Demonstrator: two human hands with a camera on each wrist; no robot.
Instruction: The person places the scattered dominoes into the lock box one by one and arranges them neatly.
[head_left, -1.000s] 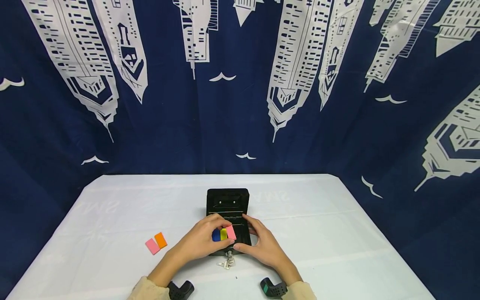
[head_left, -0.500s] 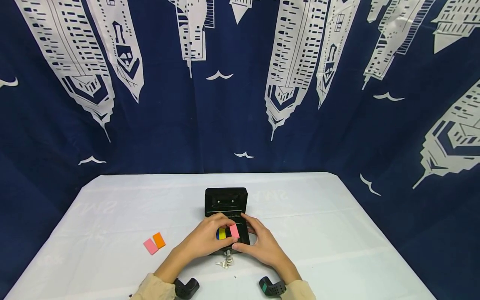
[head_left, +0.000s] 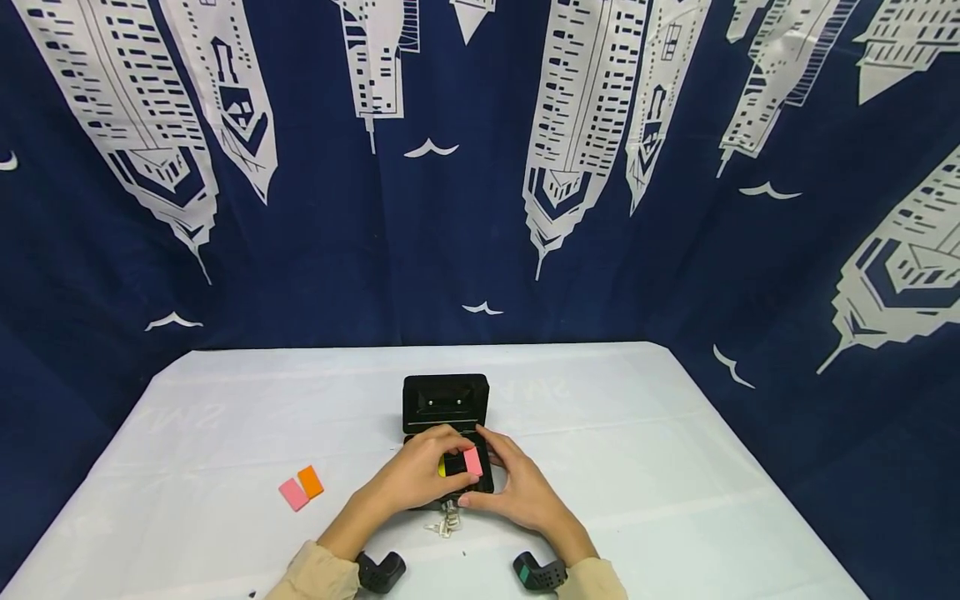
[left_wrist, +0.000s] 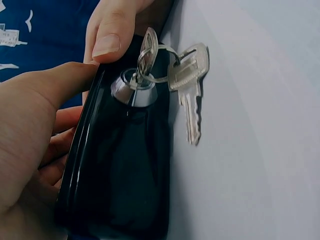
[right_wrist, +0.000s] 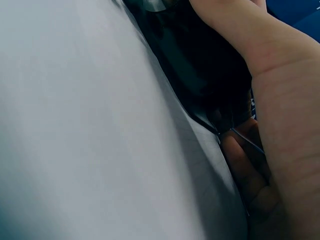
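A black cash box [head_left: 446,400] stands on the table with its lid raised. My left hand [head_left: 408,471] reaches into it and pinches a small pink rectangular pad [head_left: 472,462] between thumb and fingers. A sliver of a yellow pad [head_left: 442,467] shows beside that hand's fingers, the rest covered. At the box's right side my right hand [head_left: 521,487] grips the wall, its thumb [left_wrist: 114,37] on the front edge and its other fingers [right_wrist: 245,165] along the side. Keys [left_wrist: 189,75] hang on a ring from the lock [left_wrist: 134,91] in the box's front.
Another pink pad [head_left: 294,494] and an orange pad [head_left: 311,482] lie side by side on the white table [head_left: 225,417], left of the box. A dark blue curtain [head_left: 450,233] printed with white buildings hangs behind the table.
My left hand has shifted right inside the box with the pink pad. A blue pad seen earlier beside the yellow one is now hidden. My right hand keeps its grip; the head view has turned slightly.
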